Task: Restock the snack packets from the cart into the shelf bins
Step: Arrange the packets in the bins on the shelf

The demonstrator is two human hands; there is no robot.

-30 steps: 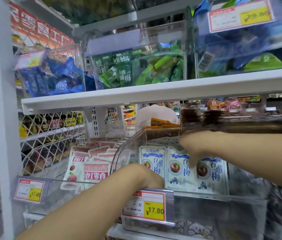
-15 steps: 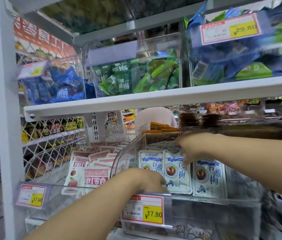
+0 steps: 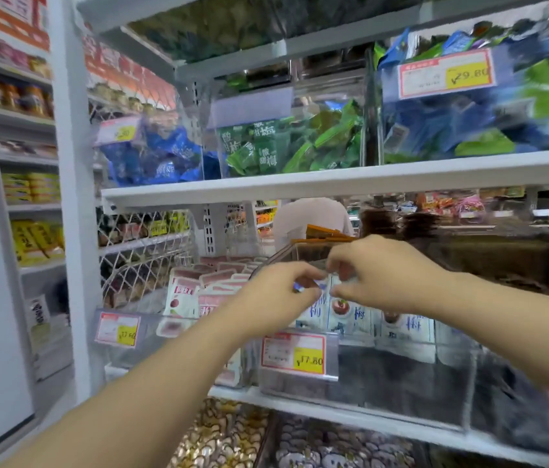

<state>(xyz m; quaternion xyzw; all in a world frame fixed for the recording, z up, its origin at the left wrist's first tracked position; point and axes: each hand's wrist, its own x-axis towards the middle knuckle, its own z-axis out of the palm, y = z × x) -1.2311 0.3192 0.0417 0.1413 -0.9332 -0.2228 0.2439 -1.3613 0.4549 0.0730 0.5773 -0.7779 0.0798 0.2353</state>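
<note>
A clear plastic bin (image 3: 401, 376) on the middle shelf holds white-and-blue snack packets (image 3: 350, 315) standing in a row behind its front wall. My left hand (image 3: 276, 295) is above the bin's front left corner, fingers curled and pinching the top of a packet. My right hand (image 3: 377, 275) is close beside it, fingers and thumb pinching the top edge of the same row of packets. The packet tops are partly hidden by my fingers. The cart is not in view.
A neighbouring clear bin (image 3: 138, 336) on the left holds white-and-red packets (image 3: 185, 295). The white shelf above (image 3: 334, 184) carries bins of blue (image 3: 165, 157) and green packets (image 3: 286, 146). A yellow price tag (image 3: 295, 352) hangs on the bin front. A white upright post (image 3: 74, 197) stands left.
My left hand has risen from the bin's front rim to the packet tops and met my right hand. The view has shifted and zoomed closer to the shelf.
</note>
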